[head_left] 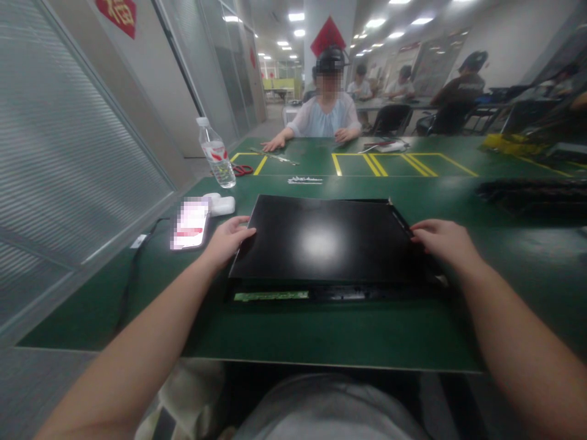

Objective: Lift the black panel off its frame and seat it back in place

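Note:
A flat, glossy black panel (284, 244), which looks like a display screen, lies over a black frame (367, 291) on the green table. Light reflects off the panel's middle. Along the frame's near side shows a green circuit board strip (270, 296). My left hand (228, 239) is closed on the panel's left edge, thumb on top and the other fingers partly hidden. At the right side, my right hand (443, 242) pinches the edge where panel and frame meet; its fingertips are partly hidden. The frame's far right corner sticks out past the panel.
Left of the panel are a lit phone (190, 223), a white case (222, 205) and a water bottle (216, 154). Red-handled scissors (243, 170) and small white pieces (305, 180) lie farther back. A person (325, 113) sits opposite. Dark bundled material (532, 198) lies at right.

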Available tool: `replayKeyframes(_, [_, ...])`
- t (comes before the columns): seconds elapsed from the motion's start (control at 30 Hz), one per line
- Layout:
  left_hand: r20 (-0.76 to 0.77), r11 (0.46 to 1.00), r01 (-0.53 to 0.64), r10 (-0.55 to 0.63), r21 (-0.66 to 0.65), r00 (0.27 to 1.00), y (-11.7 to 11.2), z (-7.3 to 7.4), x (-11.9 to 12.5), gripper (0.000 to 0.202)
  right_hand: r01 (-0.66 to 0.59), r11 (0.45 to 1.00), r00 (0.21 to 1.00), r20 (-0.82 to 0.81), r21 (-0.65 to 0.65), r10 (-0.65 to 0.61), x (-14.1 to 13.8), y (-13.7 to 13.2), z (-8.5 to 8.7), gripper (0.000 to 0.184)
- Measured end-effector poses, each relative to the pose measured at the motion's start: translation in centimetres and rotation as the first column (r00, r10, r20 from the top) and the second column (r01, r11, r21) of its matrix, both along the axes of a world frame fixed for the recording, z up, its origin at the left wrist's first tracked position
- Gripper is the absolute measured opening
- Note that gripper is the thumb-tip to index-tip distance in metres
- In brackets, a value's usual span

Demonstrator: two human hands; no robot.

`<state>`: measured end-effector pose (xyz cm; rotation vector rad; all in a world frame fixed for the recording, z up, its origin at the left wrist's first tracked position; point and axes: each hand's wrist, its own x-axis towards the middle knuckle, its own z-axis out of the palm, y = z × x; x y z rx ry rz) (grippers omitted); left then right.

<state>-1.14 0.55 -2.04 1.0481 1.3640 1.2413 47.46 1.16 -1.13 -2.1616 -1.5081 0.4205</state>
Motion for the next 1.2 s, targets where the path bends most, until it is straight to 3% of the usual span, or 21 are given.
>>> replayKeyframes(0.4, [-0.046,0.991,-0.041,0.047,0.127,0.998,0.0,0.0,-0.2,0.059,0.023,1.0,0.998,-0.054,-0.016,-0.023,-0.8,-0.5,0.7,0.023])
replayKeyframes(0.63, [-0.153,0.989,-0.088,0.106,0.117,0.983,0.3,-0.6,-0.8,0.062,0.021,1.0,0.999,-0.043,-0.002,-0.021,-1.2,-0.8,1.1,0.022])
replayKeyframes(0.93, [-0.333,0.99,-0.074,0.109,0.117,0.937,0.3,-0.6,-0.7,0.039,0.016,1.0,0.998,-0.053,0.011,-0.016,-1.0,-0.6,0.7,0.022])
replayKeyframes(1.2, [-0.377,0.994,-0.057,0.087,0.09,0.922,0.3,-0.8,-0.5,0.035,0.01,1.0,0.998,-0.057,0.011,-0.009,-0.9,-0.6,0.7,0.023])
